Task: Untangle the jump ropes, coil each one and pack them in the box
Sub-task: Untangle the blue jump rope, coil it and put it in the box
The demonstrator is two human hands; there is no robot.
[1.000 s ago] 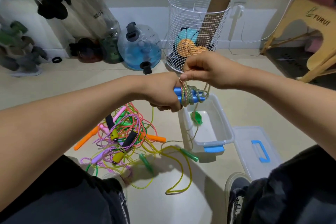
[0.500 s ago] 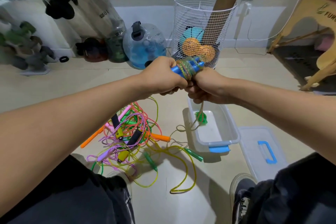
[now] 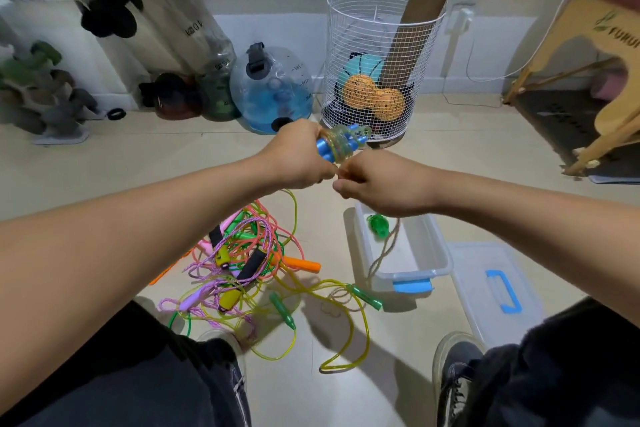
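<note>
Left hand (image 3: 300,158) fingers: curled under, hidden behind its own back.
Blue plastic handles wrapped in yellow-green rope (image 3: 341,146): motion-blurred; inner ends hidden inside the left fist.
Right hand (image 3: 381,184): fingertips hidden; what they pinch cannot be made out.
Clear plastic box (image 3: 438,258): far corner covered by the right hand.
Wooden stool (image 3: 588,55): cut by the right edge.
</note>
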